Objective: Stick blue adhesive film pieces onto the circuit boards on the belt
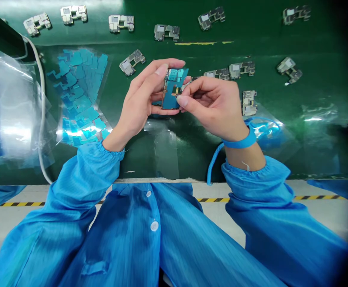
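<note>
Circuit board (166, 89) stands up between both hands, with smooth blue film (169, 99) stuck on it. It is thin and flat, with tiny metal bits. The left hand (138, 97) holds it tight by the edge. The right hand (212, 107) pinches it too. Left of the grip, blue stickers (80, 93) lie on clear plastic. Past it, more metal boards (242, 69) sit on a green mat (320, 79).

We record an electronics assembly workstation: a green antistatic mat (311, 89) on the tabletop, rows of phone circuit boards (166, 32), a blue antistatic smock (126, 235), a grounding wrist strap (239, 141), and yellow-and-black floor tape (212, 199).
</note>
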`<action>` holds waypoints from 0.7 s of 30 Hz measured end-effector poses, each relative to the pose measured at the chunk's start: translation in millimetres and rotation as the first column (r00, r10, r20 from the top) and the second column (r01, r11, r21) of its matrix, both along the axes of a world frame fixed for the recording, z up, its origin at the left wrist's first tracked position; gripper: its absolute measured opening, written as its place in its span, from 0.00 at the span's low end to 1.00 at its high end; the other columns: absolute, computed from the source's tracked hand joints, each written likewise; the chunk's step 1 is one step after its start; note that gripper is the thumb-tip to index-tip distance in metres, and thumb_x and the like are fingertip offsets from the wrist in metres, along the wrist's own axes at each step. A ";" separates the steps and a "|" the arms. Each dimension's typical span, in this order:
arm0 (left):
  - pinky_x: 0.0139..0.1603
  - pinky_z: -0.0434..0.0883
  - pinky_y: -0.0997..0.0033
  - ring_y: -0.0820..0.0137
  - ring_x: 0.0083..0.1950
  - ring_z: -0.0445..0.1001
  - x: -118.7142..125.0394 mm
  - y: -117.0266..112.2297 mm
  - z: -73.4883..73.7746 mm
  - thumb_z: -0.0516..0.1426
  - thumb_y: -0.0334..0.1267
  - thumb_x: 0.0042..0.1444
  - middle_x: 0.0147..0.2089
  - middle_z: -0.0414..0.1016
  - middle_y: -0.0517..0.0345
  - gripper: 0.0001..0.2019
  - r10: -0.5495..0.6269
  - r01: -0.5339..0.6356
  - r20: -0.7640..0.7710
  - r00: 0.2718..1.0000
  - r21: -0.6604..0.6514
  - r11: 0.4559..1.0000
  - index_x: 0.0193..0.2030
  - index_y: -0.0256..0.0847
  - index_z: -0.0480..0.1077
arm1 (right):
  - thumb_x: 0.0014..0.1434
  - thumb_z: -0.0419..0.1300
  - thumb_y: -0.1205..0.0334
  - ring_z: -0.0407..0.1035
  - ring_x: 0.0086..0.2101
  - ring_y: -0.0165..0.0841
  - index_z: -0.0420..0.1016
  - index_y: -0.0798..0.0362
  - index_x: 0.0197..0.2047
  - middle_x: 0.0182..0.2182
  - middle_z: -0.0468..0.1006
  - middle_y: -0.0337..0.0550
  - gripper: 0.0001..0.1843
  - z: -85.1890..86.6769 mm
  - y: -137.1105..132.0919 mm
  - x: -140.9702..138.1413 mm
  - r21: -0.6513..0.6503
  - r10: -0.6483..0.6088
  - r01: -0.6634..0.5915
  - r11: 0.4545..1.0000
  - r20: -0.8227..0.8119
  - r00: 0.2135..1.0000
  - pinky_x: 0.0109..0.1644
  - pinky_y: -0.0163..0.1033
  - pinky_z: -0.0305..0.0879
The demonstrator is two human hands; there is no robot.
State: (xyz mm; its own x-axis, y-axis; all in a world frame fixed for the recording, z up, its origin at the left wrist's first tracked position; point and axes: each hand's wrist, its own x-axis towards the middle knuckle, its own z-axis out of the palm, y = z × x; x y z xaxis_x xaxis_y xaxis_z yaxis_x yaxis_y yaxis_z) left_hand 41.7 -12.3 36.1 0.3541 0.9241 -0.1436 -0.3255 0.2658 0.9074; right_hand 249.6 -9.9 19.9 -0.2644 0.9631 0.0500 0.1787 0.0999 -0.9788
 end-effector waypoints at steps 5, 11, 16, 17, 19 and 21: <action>0.50 0.88 0.55 0.57 0.52 0.88 0.6 -0.3 0.0 0.56 0.49 0.79 0.56 0.88 0.58 0.13 0.010 -0.010 -0.020 1.000 0.004 1.000 0.57 0.49 0.79 | 0.61 0.77 0.30 0.79 0.40 0.40 0.79 0.47 0.35 0.34 0.80 0.42 0.28 -0.4 0.5 1.6 0.002 0.017 -0.017 1.000 -0.016 1.000 0.51 0.53 0.84; 0.47 0.89 0.59 0.58 0.52 0.87 -0.1 0.1 0.6 0.57 0.51 0.78 0.58 0.88 0.59 0.14 -0.016 0.017 -0.035 0.999 0.019 1.000 0.59 0.48 0.77 | 0.59 0.80 0.36 0.79 0.41 0.39 0.79 0.47 0.36 0.34 0.78 0.40 0.25 -1.3 0.5 2.0 -0.070 -0.005 0.003 0.998 -0.033 0.999 0.50 0.50 0.85; 0.51 0.86 0.56 0.54 0.57 0.87 -0.5 0.7 -1.0 0.57 0.55 0.76 0.59 0.85 0.56 0.17 -0.024 0.025 -0.086 0.996 0.016 1.000 0.61 0.50 0.77 | 0.59 0.80 0.35 0.78 0.40 0.38 0.79 0.46 0.36 0.34 0.77 0.40 0.25 -1.8 1.2 2.2 -0.071 0.002 -0.004 0.997 -0.029 1.000 0.50 0.50 0.84; 0.52 0.85 0.57 0.54 0.57 0.86 -0.7 0.7 -1.3 0.58 0.56 0.76 0.60 0.85 0.56 0.17 -0.024 0.025 -0.093 0.995 0.010 1.000 0.61 0.51 0.77 | 0.59 0.80 0.34 0.78 0.39 0.37 0.80 0.46 0.36 0.34 0.77 0.39 0.26 -2.1 1.4 2.3 -0.064 0.001 -0.003 0.998 -0.026 1.000 0.51 0.50 0.84; 0.52 0.84 0.60 0.55 0.58 0.86 -0.8 0.7 -1.5 0.58 0.56 0.76 0.60 0.85 0.58 0.17 -0.030 0.031 -0.095 0.995 0.004 1.000 0.61 0.53 0.77 | 0.59 0.79 0.33 0.78 0.39 0.38 0.80 0.47 0.35 0.34 0.78 0.40 0.27 -3.2 1.6 2.5 -0.045 0.006 -0.007 0.999 -0.021 1.000 0.51 0.51 0.84; 0.49 0.85 0.61 0.56 0.56 0.86 -0.6 0.4 -1.2 0.57 0.55 0.76 0.59 0.86 0.58 0.16 -0.031 0.032 -0.088 0.996 0.011 0.999 0.61 0.51 0.77 | 0.60 0.78 0.32 0.78 0.40 0.39 0.80 0.46 0.36 0.35 0.79 0.41 0.27 -4.4 1.7 2.8 -0.023 0.014 -0.014 1.000 -0.016 1.000 0.53 0.53 0.84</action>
